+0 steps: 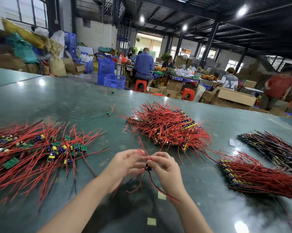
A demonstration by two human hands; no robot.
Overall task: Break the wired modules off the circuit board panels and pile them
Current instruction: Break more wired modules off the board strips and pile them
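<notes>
Dangling between the two hands is a small wired module [148,167], a dark blue and black part with red wires running up past the fingers and a black-and-red lead trailing down across the right wrist. The right hand [165,172] pinches the module and its wires between thumb and fingertips, fingers curled. The left hand [125,165] is just beside it, its fingers bent toward the same red wires; it is blurred, so whether it actually grips them cannot be told. Both hands hover over the dark green desk [74,101], near its front edge. To the left lies a loose pile of modules [41,148], small green boards with blue and yellow parts tangled in red wires. Behind the hands sits a big heap of wired panels [168,128], and to the right a flatter panel stack [253,174] with rows of yellow and blue parts, with a darker stack [273,147] beyond it. One stray module [109,112] lies alone toward the middle of the desk. Beyond the desk, blue plastic crates [110,76] stand on the floor, and open cardboard boxes [236,96] sit beside seated workers; what the crates and boxes hold cannot be made out.
</notes>
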